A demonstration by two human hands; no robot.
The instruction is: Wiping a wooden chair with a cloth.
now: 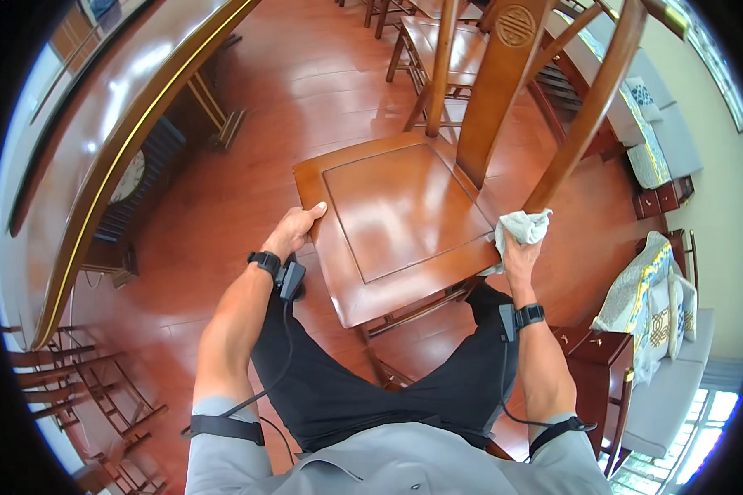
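A brown wooden chair with a panelled seat stands before me between my knees. Its flat back slat bears a round carved emblem, with curved posts at either side. My left hand grips the left edge of the seat, thumb on top and the other fingers hidden beneath. At the right corner of the seat, my right hand holds a pale cloth against the foot of the curved post. Part of the cloth hangs below the seat edge.
A long glossy wooden table runs along the left, with a round clock near it. More chairs stand beyond and at lower left. At right are a cushioned sofa and a wooden drawer cabinet.
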